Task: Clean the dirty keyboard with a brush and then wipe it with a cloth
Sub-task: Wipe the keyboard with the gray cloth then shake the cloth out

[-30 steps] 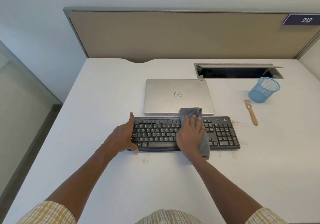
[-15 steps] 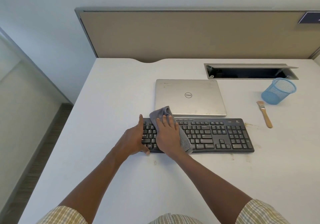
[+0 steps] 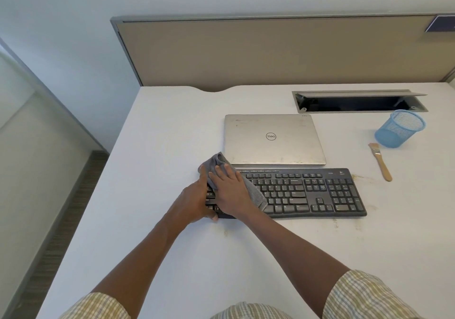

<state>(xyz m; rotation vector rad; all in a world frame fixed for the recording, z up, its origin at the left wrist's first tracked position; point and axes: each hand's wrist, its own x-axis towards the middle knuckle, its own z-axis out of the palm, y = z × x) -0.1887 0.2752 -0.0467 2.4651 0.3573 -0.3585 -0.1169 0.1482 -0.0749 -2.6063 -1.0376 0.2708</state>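
Note:
A black keyboard (image 3: 310, 193) lies across the white desk (image 3: 172, 146) in front of me. My right hand (image 3: 230, 192) presses a grey cloth (image 3: 256, 193) flat on the keyboard's left end, fingers straight; the cloth bunches past the far left corner. My left hand (image 3: 194, 203) grips the keyboard's left edge, thumb at the front corner and fingers along the side. A wooden-handled brush (image 3: 380, 161) lies on the desk to the right of the keyboard, untouched.
A shut silver laptop (image 3: 273, 139) sits just behind the keyboard. A blue mesh cup (image 3: 400, 129) stands at the right, behind the brush. An open cable slot (image 3: 359, 102) is at the back. Brown crumbs (image 3: 359, 177) speckle the desk around the keyboard's right end.
My right hand has slid the cloth leftward from the keyboard's middle to its left end, now beside my left hand. My left hand has stayed on the left edge.

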